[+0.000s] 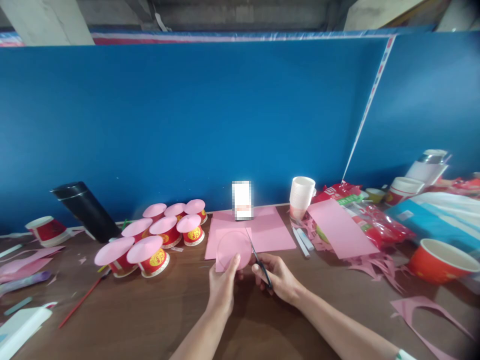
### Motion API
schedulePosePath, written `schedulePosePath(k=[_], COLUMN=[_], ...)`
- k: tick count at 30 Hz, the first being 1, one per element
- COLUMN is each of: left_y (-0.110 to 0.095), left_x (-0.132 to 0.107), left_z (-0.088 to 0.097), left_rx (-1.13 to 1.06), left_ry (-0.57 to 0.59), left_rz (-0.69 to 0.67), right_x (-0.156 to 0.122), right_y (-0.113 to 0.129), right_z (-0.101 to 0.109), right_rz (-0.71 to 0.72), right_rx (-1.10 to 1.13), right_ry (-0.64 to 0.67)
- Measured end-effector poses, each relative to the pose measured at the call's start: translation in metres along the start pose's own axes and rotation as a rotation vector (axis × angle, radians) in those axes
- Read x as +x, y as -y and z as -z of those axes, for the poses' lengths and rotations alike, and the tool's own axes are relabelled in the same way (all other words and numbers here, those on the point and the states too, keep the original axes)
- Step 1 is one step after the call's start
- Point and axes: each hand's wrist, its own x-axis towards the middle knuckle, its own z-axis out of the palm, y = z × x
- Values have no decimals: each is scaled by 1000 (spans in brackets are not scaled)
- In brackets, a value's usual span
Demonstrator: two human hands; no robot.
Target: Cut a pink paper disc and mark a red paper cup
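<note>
My left hand (pixel 224 287) pinches a square of pink paper (pixel 234 246) with a circle drawn on it, thumb on top and fingers beneath. In my right hand (pixel 279 277) is a pair of scissors (pixel 258 257) with dark handles. The blades point up and left along the right edge of the paper square; whether they touch the paper I cannot tell. Behind the square, larger pink sheets (pixel 275 232) lie flat on the table, partly covered by it.
Red cups with pink cone tops (pixel 163 227) stand to the left, near a black bottle (pixel 86 210) and a red brush (pixel 80 305). Rightward are stacked white cups (pixel 302 195), paper scraps (pixel 423 310), red packets (pixel 386 225) and an orange bowl (pixel 442 262). A blue partition (pixel 210 115) rises behind.
</note>
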Motion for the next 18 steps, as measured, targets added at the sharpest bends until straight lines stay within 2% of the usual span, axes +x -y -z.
schedulePosePath(k=[18], left_y=[0], left_x=[1], left_z=[-1], left_rx=[0], left_ry=[-19], left_rz=[2], right_x=[1], right_y=[-2], right_z=[1], right_rz=[22], right_rx=[0], right_ry=[18])
